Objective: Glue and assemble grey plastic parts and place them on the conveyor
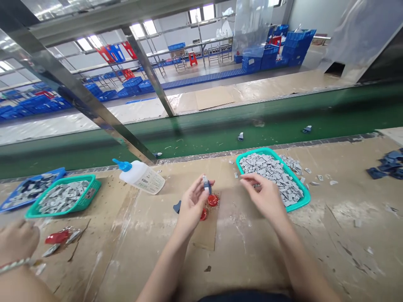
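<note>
My left hand (193, 201) is closed around a small dark-blue and light-grey plastic part (206, 184), held upright above the bench. Just under it, two round red dishes (213, 200) sit on a cardboard strip (206, 235). A dark-blue piece (177, 207) lies left of this hand. My right hand (262, 193) is beside the green basket (305, 200), which is full of small grey plastic pieces (267, 167). Its thumb and index fingertips come together in a pinch; whatever may be between them is too small to make out.
A white bottle with a blue nozzle (142, 177) tilts at left. Beyond it are another green basket (94, 184) and a blue tray (61, 172). Another person's hand (19, 241) reaches in at left. Behind runs a green conveyor (204, 140) carrying small parts; dark-blue pieces (392, 163) lie far right.
</note>
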